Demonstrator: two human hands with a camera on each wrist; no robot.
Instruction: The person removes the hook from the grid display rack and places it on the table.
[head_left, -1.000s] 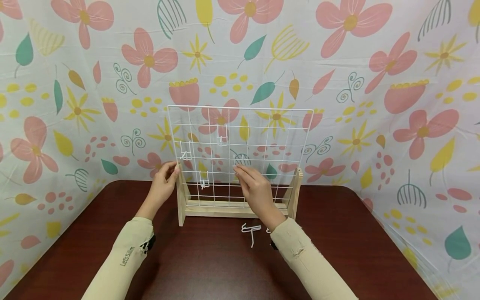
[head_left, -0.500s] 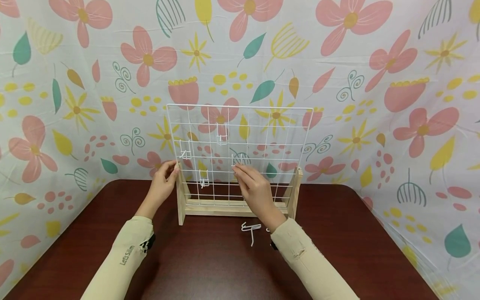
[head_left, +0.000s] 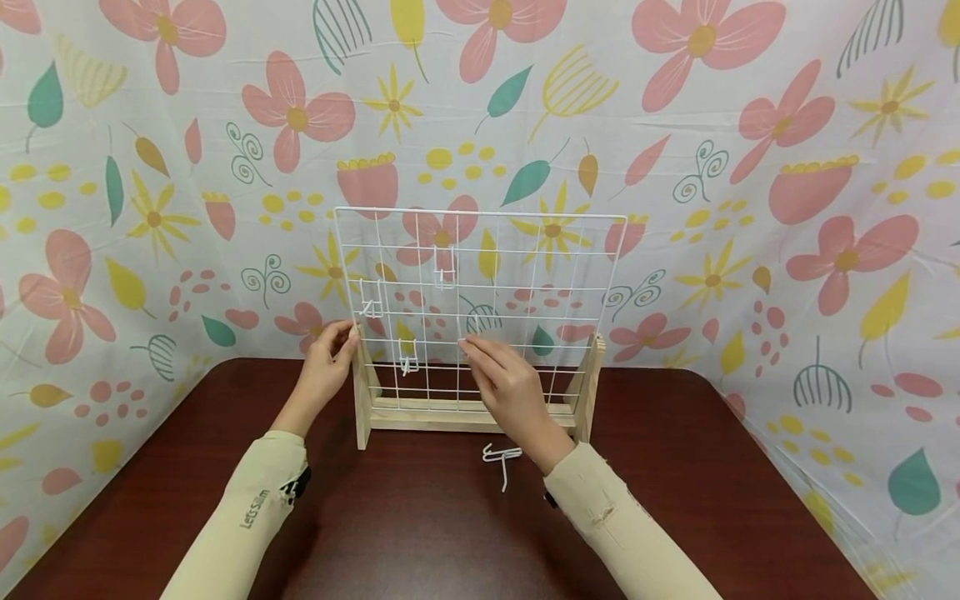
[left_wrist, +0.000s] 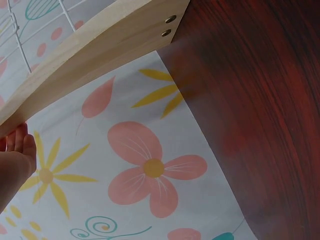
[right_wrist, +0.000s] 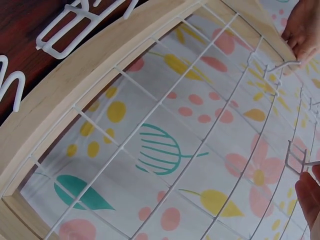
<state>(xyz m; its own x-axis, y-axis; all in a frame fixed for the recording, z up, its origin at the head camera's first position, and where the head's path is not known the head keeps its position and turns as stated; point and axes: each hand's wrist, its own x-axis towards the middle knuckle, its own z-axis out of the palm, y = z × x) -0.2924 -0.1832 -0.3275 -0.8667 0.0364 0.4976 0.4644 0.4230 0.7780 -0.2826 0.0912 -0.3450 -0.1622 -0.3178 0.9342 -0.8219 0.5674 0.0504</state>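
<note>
My right hand (head_left: 513, 387) pinches a white wire hook (right_wrist: 296, 157) by its prong, in front of the middle of a white wire grid panel (head_left: 480, 216). The hook's two upper tips stand close against the grid wires. With fingers and thumb, my left hand (head_left: 326, 358) holds the top of the left upright of the wooden stand (head_left: 363, 417). The left wrist view shows those fingers (left_wrist: 22, 140) against the upright. Three hooks hang on the grid: an upper one (head_left: 444, 275), one at the left edge (head_left: 371, 307) and a lower one (head_left: 407, 360).
A loose wire hook (head_left: 501, 455) lies on the dark red table (head_left: 420, 517) in front of the stand. Another white hook (right_wrist: 14, 82) shows beside it in the right wrist view. A floral cloth (head_left: 675, 250) hangs behind the stand and along both sides.
My right hand has shifted slightly left with the hook, across the front of the grid. The left hand stays on the upright.
</note>
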